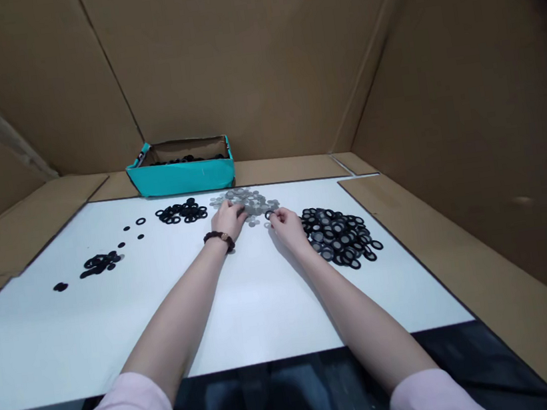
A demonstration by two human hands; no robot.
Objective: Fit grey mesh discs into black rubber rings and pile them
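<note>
The right hand point(287, 227) is pinching a black ring point(267, 215) left of the ring pile point(341, 236); a light edge grip is probably working best. The left hand point(229, 221) is reaching the far grey discs point(259, 201), its hold unclear.

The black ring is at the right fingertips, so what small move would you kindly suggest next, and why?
Perhaps lift one of the translucent discs toward the black ring: the left hand is at that pile, the right hand pinches the ring, and many heaped rings beside it show paler centres.
</note>
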